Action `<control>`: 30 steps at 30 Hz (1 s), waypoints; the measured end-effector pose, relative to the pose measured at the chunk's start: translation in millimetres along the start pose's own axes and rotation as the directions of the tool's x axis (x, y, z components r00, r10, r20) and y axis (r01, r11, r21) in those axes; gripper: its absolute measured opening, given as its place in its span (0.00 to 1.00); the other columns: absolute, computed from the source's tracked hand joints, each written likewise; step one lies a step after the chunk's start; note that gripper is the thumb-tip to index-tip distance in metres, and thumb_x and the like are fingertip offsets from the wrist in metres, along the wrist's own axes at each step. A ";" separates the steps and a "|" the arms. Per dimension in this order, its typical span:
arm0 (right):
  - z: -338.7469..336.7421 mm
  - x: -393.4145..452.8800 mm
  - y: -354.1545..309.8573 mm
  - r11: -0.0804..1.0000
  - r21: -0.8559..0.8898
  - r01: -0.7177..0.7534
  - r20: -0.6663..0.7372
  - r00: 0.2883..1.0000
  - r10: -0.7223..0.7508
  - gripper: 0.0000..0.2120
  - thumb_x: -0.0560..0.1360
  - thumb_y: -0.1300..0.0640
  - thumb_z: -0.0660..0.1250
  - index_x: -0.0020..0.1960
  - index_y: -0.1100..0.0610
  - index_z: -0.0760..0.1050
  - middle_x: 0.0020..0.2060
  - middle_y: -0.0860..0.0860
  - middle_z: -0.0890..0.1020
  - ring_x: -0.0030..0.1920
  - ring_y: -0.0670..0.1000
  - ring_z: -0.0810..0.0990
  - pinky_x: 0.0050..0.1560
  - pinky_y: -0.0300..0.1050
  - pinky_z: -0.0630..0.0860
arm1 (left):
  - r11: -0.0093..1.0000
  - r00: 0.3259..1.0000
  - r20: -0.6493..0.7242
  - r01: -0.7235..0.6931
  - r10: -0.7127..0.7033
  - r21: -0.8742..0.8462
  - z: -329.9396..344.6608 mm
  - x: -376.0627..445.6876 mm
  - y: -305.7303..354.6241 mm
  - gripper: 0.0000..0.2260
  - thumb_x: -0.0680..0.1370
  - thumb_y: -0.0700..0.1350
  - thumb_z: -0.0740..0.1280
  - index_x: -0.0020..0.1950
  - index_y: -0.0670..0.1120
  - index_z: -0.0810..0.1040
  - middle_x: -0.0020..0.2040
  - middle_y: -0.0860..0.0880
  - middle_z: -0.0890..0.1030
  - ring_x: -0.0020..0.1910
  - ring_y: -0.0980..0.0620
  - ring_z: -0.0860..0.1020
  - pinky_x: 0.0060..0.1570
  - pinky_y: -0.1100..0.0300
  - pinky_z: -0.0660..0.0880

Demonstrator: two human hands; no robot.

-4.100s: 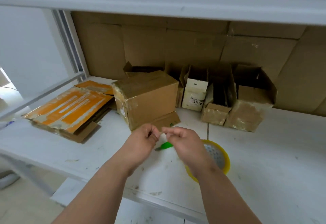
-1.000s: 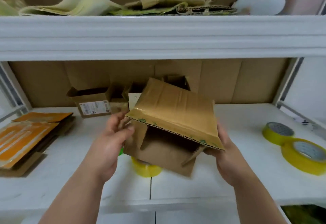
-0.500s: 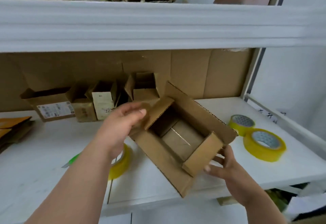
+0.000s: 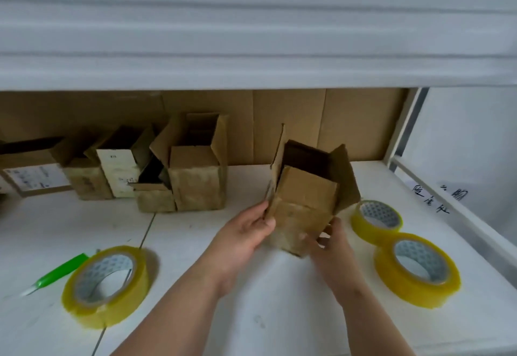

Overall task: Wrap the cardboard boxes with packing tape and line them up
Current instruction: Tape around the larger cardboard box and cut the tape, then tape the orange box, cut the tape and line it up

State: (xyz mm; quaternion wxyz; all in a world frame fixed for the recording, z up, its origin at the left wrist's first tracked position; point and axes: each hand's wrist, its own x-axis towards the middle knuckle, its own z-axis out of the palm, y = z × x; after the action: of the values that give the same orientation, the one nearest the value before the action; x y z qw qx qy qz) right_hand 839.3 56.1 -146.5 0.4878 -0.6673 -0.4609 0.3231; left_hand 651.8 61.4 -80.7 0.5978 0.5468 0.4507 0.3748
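Note:
An open brown cardboard box (image 4: 303,201) stands upright on the white shelf (image 4: 279,313), its top flaps spread. My left hand (image 4: 246,232) grips its left side with the thumb on the front edge. My right hand (image 4: 328,241) holds its lower right corner, fingers curled under the edge. To its left, a row of several open boxes (image 4: 195,187) runs along the cardboard back wall. A yellow tape roll (image 4: 107,285) lies at the front left, and two more tape rolls (image 4: 416,269) (image 4: 376,220) lie at the right.
A green-handled cutter (image 4: 60,270) lies left of the front tape roll. An upper shelf edge (image 4: 251,70) overhangs the work area. A white frame rail with handwriting (image 4: 436,201) closes the right side.
The box, held tilted in the air with its opening toward me, now stands upright on the shelf to the right of the row. The view has dropped lower.

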 end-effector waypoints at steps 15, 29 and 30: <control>80.9 73.0 -48.5 0.997 -0.077 0.029 0.210 0.978 -0.012 0.26 0.80 0.53 0.60 0.76 0.41 0.59 0.58 0.52 0.69 0.48 0.51 0.76 0.54 0.56 0.80 | 0.993 0.975 -0.206 0.099 -0.084 0.063 -47.4 47.3 -4.3 0.35 0.77 0.50 0.71 0.79 0.62 0.55 0.72 0.60 0.69 0.69 0.54 0.70 0.72 0.48 0.67; 78.6 61.5 -58.7 0.986 -0.145 0.082 0.226 0.973 -0.047 0.32 0.77 0.60 0.65 0.77 0.48 0.58 0.73 0.50 0.63 0.71 0.56 0.66 0.64 0.60 0.75 | 0.704 0.996 -0.089 0.055 0.012 0.709 -52.0 67.3 -5.8 0.33 0.82 0.51 0.64 0.81 0.57 0.48 0.81 0.55 0.45 0.80 0.53 0.49 0.76 0.58 0.53; 77.0 57.1 -58.3 0.982 -0.162 0.094 0.216 0.975 -0.058 0.31 0.77 0.59 0.66 0.77 0.49 0.60 0.72 0.50 0.64 0.71 0.55 0.67 0.66 0.56 0.73 | 0.676 0.996 -0.090 0.051 0.023 0.735 -54.3 64.0 -7.5 0.33 0.82 0.51 0.64 0.81 0.56 0.48 0.82 0.54 0.45 0.80 0.53 0.49 0.77 0.57 0.53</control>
State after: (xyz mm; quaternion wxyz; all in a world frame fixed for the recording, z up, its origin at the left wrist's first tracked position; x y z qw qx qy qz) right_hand 774.9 142.2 -114.4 0.3891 -0.6506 -0.5612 0.3321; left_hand 620.0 137.9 -96.2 0.3084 0.7199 0.5946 0.1819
